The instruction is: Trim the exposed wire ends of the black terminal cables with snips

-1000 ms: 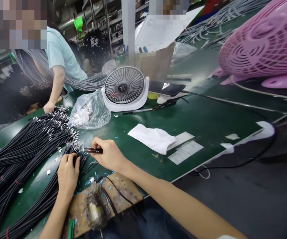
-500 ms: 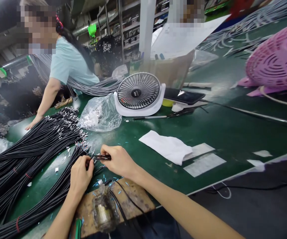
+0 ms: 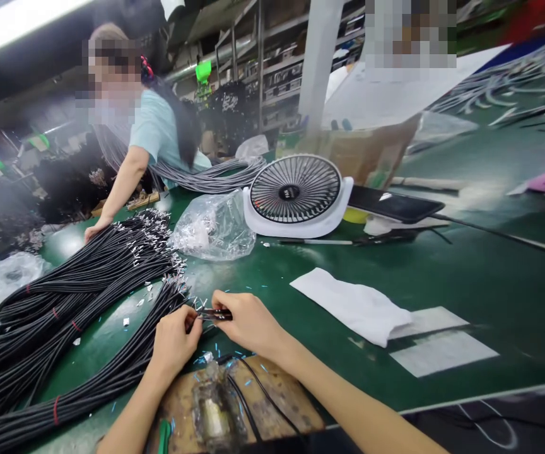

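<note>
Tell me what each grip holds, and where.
The right grip has a dark slim tool by its rear end; what the left grip holds, if anything, cannot be told.

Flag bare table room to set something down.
Green tabletop right of the white cloth, below the phone cable; smaller gap between cloth and slim stick. Crowded: black cable bundles at left, around left hand, right hand and board.
</note>
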Tool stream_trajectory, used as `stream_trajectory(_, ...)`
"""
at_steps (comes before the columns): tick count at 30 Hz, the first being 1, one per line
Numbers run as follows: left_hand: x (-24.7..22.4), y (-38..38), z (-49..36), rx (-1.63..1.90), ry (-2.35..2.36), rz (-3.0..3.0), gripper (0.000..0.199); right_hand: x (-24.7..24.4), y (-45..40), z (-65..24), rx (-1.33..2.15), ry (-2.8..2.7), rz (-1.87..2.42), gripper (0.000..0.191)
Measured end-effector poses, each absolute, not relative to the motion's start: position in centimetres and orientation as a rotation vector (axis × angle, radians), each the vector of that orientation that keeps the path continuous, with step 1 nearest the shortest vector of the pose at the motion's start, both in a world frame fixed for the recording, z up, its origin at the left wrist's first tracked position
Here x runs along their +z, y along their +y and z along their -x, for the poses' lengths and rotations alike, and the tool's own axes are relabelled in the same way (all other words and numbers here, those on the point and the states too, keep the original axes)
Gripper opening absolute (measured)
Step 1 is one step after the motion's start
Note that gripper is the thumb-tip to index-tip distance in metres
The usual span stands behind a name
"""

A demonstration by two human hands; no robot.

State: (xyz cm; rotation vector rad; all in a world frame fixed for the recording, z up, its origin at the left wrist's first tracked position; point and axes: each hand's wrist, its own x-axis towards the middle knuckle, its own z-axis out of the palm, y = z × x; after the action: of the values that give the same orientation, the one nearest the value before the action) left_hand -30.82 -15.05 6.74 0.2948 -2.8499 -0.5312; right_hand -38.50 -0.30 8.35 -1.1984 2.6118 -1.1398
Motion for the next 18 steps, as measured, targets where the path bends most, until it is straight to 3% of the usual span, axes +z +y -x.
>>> stream_trajectory(8, 5.7, -15.3, 30.6, -0.587, -2.842, -0.285, 0.019, 8.2, -0.4, 38.5, -1.032, 2.621, 1.249, 0.011)
stream_trajectory(18, 8.9, -14.2, 29.3, -0.621, -2.882, -0.435, 0.018, 7.3, -0.6, 38.5, -0.937, 2.614, 1.313, 0.009)
